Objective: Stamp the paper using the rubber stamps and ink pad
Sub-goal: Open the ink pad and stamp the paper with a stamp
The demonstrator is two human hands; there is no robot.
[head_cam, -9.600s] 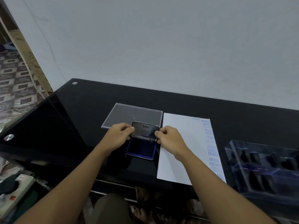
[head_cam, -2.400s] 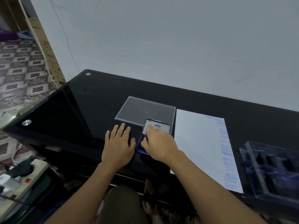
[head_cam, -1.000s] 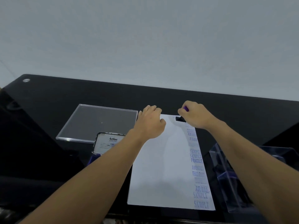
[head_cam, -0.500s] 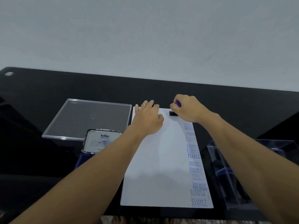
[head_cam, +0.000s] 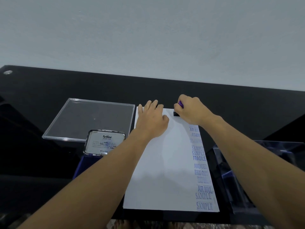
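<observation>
The left hand (head_cam: 152, 120) and right hand (head_cam: 192, 111) are bare, as are both forearms (head_cam: 102, 176).

- Two hands were counted: left hand (head_cam: 152, 120), right hand (head_cam: 192, 111).
- One paper (head_cam: 165, 171) was noted.
- One stamp (head_cam: 177, 113) was seen outside the box.
- One ink pad (head_cam: 104, 142) was recorded.
- One clear lid (head_cam: 89, 119) was logged.
- One clear box (head_cam: 280, 146) was counted; the dark shapes inside could not be counted.
- One column of prints (head_cam: 199, 158) was noted: SAMPLE read four times, AIR MAIL twice, FRAGILE once, the rest blurred.
- One table (head_cam: 49, 86) was noted.
</observation>
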